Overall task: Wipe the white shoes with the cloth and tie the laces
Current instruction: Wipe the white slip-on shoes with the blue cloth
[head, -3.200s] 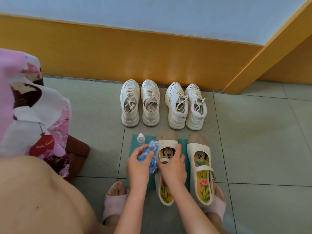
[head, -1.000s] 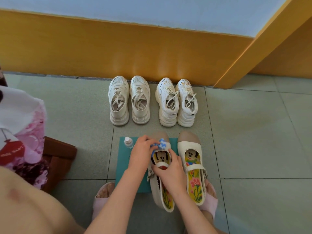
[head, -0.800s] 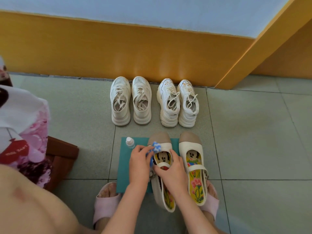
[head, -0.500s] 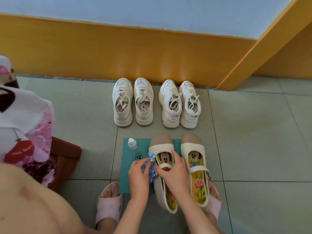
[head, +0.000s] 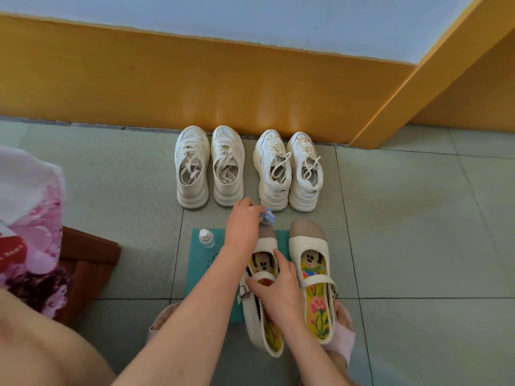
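The left hand (head: pixel 241 224) grips the blue cloth (head: pixel 267 216) above the strap shoe's (head: pixel 260 277) toe; the right hand (head: pixel 274 288) clasps that shoe's strap.

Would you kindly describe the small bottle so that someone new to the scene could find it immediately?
Start at the orange wall and come forward past the two pairs of white sneakers to the teal mat on the floor tiles. The small bottle stands upright on the mat's far left corner, left of the left hand. It is the only clear, white-capped container among the footwear.
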